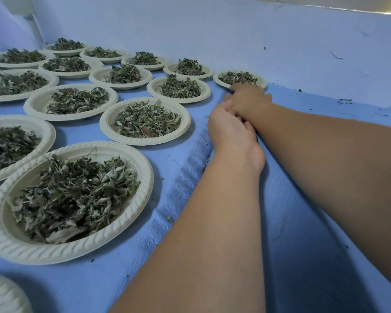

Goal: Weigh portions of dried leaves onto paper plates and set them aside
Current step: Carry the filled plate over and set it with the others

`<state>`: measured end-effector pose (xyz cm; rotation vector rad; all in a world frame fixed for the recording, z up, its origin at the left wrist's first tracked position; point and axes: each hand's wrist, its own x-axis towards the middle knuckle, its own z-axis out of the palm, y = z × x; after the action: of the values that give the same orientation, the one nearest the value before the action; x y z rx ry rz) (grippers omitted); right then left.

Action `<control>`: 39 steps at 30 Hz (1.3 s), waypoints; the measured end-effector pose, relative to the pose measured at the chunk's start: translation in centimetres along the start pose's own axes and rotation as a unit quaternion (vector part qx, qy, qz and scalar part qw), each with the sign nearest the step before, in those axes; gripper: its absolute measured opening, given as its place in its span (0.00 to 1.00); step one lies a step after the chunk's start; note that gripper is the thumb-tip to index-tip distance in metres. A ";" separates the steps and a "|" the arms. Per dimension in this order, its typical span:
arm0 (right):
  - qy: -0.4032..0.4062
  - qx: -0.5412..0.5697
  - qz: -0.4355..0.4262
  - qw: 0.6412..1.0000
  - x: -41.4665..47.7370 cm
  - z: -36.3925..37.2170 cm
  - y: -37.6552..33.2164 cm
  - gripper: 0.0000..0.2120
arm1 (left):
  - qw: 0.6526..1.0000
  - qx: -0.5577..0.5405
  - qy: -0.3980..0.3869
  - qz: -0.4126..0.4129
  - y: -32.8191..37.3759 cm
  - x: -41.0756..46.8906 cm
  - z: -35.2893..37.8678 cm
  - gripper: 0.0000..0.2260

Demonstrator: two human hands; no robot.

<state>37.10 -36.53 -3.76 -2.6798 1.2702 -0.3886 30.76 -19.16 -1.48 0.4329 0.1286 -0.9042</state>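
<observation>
Right hand (246,98) touches the ribbed round paper plate (262,82) of crumbly dried leaves (237,77) at the back edge of the bench (303,199), grip hidden; left hand (229,129), loosely curled, rests against its wrist.

Matt ridged paper plates (131,166), blue cloth (291,222)

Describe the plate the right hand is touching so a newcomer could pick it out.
Start at the pale wall behind the blue cloth and follow the row of leaf-filled plates along its foot rightward. The last plate in that row is it: alone among them, it has the right hand on its near rim.
</observation>
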 end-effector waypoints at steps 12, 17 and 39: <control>0.013 0.009 -0.035 0.999 0.1 -0.1 0.3 0.19 | 1.000 -0.006 0.013 0.015 0.0 -0.3 0.1 0.13; 0.004 0.026 -0.064 0.998 0.0 0.0 0.5 0.21 | 1.000 0.015 0.013 0.022 0.0 -0.4 0.0 0.10; -0.117 -0.074 -0.128 0.982 -10.7 -2.3 5.7 0.26 | 0.899 0.430 -0.025 0.076 -0.6 -4.0 -0.9 0.10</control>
<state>25.70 -31.87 -4.77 -2.9170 0.9247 -0.0030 27.84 -16.16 -1.33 1.2252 -0.3707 -0.7809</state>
